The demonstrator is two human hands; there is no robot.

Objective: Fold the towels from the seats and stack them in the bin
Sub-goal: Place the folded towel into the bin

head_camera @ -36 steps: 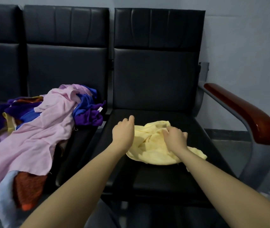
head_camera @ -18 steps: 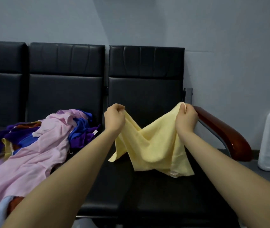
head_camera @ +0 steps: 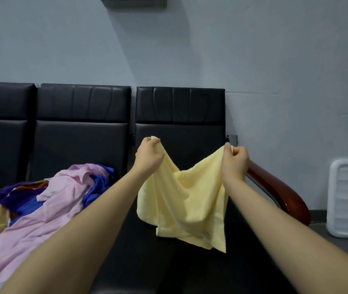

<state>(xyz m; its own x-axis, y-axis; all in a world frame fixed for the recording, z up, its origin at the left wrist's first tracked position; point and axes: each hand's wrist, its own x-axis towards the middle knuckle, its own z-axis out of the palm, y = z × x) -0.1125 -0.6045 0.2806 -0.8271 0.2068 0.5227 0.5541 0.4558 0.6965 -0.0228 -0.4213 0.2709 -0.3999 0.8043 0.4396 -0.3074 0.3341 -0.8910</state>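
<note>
Towel-unfurling step, I'd say: left hand (head_camera: 148, 157) and right hand (head_camera: 235, 161) each pinch a top corner of the yellow towel (head_camera: 184, 205), fingers curled tight. It sags between the fingers and hangs below them over the seat (head_camera: 139, 262). Next probably needs pulling it taut, then laying flat.

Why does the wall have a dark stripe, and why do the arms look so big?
Head view: a box high on the wall casts a slanting shadow; the wide-angle lens swells the near forearms, while the left hand and right hand holding the yellow towel look small.
</note>
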